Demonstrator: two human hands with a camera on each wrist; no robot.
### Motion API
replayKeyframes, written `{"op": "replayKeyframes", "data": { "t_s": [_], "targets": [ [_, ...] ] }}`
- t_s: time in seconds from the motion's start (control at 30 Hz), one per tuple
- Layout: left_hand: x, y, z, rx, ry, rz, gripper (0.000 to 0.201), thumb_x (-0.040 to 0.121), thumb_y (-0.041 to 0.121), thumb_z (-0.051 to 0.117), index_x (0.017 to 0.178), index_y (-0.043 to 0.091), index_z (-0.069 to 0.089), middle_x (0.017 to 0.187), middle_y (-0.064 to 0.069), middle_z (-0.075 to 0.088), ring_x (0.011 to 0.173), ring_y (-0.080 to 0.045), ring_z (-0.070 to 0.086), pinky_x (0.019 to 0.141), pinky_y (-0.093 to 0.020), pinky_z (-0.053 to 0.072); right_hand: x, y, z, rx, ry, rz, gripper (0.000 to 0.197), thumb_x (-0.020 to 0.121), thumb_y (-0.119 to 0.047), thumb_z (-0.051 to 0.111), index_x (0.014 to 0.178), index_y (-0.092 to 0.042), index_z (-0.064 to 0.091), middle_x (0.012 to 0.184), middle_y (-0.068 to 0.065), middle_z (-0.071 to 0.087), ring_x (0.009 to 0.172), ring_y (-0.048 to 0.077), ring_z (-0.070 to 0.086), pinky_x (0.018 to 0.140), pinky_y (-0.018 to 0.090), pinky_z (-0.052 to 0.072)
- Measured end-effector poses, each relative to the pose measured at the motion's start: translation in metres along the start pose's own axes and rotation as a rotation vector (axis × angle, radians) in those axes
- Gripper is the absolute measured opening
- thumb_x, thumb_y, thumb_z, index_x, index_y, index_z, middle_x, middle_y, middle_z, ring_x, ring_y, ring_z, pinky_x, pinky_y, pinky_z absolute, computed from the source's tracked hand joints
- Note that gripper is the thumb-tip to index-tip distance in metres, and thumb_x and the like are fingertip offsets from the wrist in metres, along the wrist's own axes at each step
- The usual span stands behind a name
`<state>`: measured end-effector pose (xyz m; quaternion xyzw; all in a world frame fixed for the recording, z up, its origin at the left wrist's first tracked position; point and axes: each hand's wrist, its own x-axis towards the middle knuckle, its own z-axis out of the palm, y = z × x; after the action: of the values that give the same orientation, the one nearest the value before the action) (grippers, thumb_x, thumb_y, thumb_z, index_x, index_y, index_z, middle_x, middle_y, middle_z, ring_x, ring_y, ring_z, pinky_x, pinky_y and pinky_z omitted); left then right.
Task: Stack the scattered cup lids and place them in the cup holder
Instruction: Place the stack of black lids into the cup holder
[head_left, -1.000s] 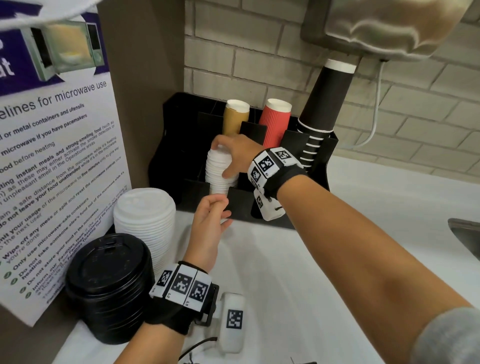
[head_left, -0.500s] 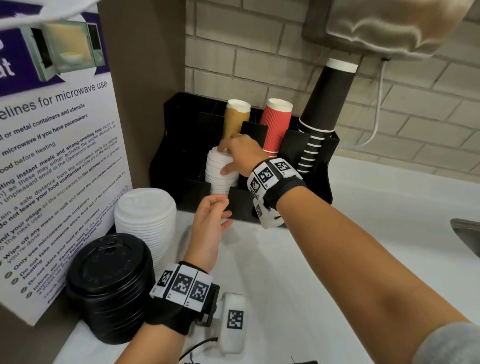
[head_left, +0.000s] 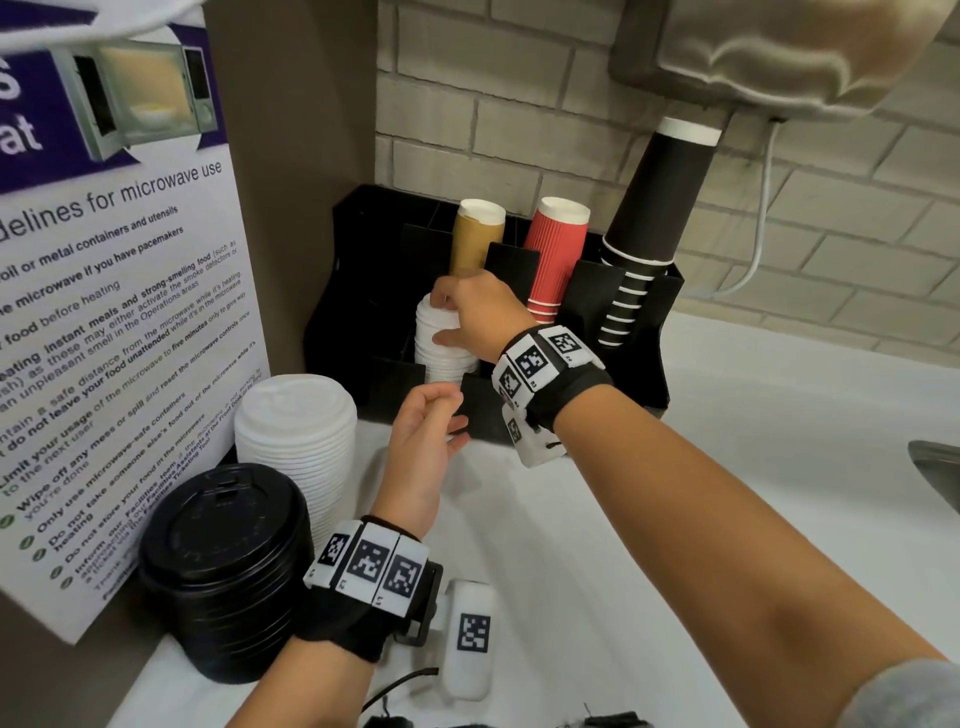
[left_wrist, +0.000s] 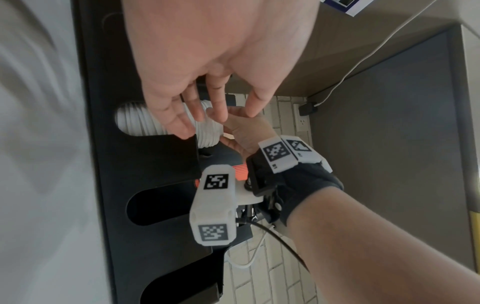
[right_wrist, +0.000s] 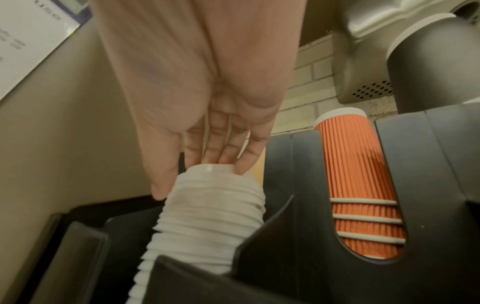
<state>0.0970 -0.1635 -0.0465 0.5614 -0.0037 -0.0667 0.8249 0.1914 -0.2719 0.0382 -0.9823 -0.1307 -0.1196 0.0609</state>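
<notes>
Lids are the matter, but the black plastic cup holder (head_left: 644, 312) against the brick wall is the largest piece, with tall stacks of kraft-brown (head_left: 475, 234), ribbed red (head_left: 556, 254) and black paper cups (head_left: 654, 197) standing in its rear slots. On the white counter (head_left: 727, 467) to the left, outside the holder, stand a wide stack of white domed lids (head_left: 296, 431) and, nearer the person, a stack of black plastic lids (head_left: 223, 566). In the holder's front-left slot sits a narrow column of small white cup lids (head_left: 436, 353), its long axis upright and its upper half above the slot wall.

The right hand (head_left: 480, 317) is on that column, straightened fingers on the top lid and thumb against the side, so it is pressing rather than gripping. The left hand (head_left: 423, 441) hovers just in front of the slot, lower, with fingers loosely curled and nothing in them.

The column lies directly under the right hand, so seating it seems to call for a push straight down along its axis. The two counter stacks lie to the left, nearer the free left hand, and look like the likely next pick.
</notes>
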Motion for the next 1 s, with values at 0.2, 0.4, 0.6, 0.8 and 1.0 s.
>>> {"op": "replayKeyframes", "data": {
  "t_s": [0.2, 0.4, 0.6, 0.8, 1.0],
  "targets": [
    [-0.015, 0.034, 0.009, 0.171, -0.166, 0.088, 0.016, 0.097, 0.017, 0.053, 0.088, 0.023, 0.064, 0.102, 0.002, 0.064, 0.089, -0.014, 0.062, 0.079, -0.028, 0.051, -0.021, 0.002, -0.022, 0.330, 0.259, 0.076, 0.030, 0.086, -0.019, 0.065, 0.113, -0.009, 0.061, 0.105, 0.008, 0.060, 0.096, 0.020, 0.058, 0.086, 0.033, 0.048],
    [-0.043, 0.105, -0.007, 0.804, -0.446, 0.312, 0.009, 0.092, 0.027, 0.063, 0.086, 0.021, 0.066, 0.081, 0.011, 0.063, 0.072, -0.005, 0.059, 0.067, -0.023, 0.048, -0.079, -0.011, -0.009, 0.768, 0.123, 0.229, 0.022, 0.085, -0.012, 0.066, 0.103, -0.012, 0.053, 0.081, -0.001, 0.058, 0.076, 0.016, 0.059, 0.068, 0.030, 0.050],
    [-0.074, 0.138, -0.060, 1.543, -0.077, 0.177, 0.042, 0.080, 0.054, 0.068, 0.103, 0.019, 0.059, 0.105, -0.001, 0.061, 0.092, -0.018, 0.058, 0.074, -0.032, 0.045, -0.133, -0.075, 0.044, 0.868, -0.518, 0.175, 0.035, 0.080, -0.031, 0.074, 0.109, -0.023, 0.057, 0.097, -0.005, 0.063, 0.089, 0.013, 0.061, 0.083, 0.029, 0.050],
    [-0.094, 0.127, -0.089, 1.864, 0.008, -0.195, 0.086, 0.075, 0.069, 0.063, 0.136, 0.013, 0.042, 0.132, -0.011, 0.048, 0.127, -0.030, 0.041, 0.098, -0.041, 0.041, -0.147, -0.119, 0.073, 0.859, -0.647, 0.126, 0.033, 0.079, -0.042, 0.073, 0.103, -0.024, 0.060, 0.095, -0.011, 0.060, 0.091, 0.008, 0.059, 0.084, 0.026, 0.047],
    [-0.096, 0.110, -0.089, 1.991, -0.012, -0.265, 0.096, 0.070, 0.064, 0.073, 0.138, 0.008, 0.034, 0.139, -0.011, 0.035, 0.134, -0.031, 0.026, 0.099, -0.046, 0.041, -0.151, -0.136, 0.082, 0.926, -0.639, 0.132, 0.060, 0.073, -0.035, 0.079, 0.123, -0.021, 0.050, 0.105, -0.003, 0.063, 0.094, 0.013, 0.062, 0.079, 0.029, 0.052]
  ]
}}
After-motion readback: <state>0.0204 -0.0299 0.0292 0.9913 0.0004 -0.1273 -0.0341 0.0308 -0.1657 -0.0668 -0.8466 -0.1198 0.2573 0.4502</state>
